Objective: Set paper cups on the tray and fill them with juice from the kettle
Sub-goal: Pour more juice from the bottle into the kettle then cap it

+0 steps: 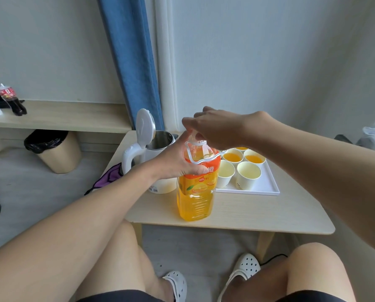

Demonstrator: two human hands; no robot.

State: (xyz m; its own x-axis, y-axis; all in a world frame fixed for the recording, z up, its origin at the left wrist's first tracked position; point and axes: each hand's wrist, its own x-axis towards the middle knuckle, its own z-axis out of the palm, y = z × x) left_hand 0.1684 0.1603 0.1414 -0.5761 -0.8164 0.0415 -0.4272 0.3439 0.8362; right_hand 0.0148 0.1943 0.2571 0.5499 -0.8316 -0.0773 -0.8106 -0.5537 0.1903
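A blue curtain (134, 62) hangs down the upper middle of the frame, behind a pale wooden tabletop (258, 212) that fills the centre. A long shelf (73, 116) runs along the left wall, with a lined waste bin (57, 153) on the floor beneath it. On the tabletop's right half lies a white tray (267, 186). Just left of it stands the white kettle (155, 152), its lid tipped up and its steel inside showing. In front of the kettle, at centre frame, a large juice bottle (195, 199) stands upright on the tabletop, orange liquid filling most of it. The left hand (177, 160) grips the bottle around its shoulder, its fingers (195, 170) curled round the plastic just above the label. The right hand (217, 129) comes in from the right, above the bottle, and its fingers (190, 125) are bent down and closed around the cap (196, 136) at the bottle's top. The paper cups (248, 174) stand close together on the tray. Those farther back hold orange juice, while the two nearest show only pale insides. It cannot be told whether these two hold any liquid. At the far upper left a small cola bottle (12, 101) stands on the shelf.
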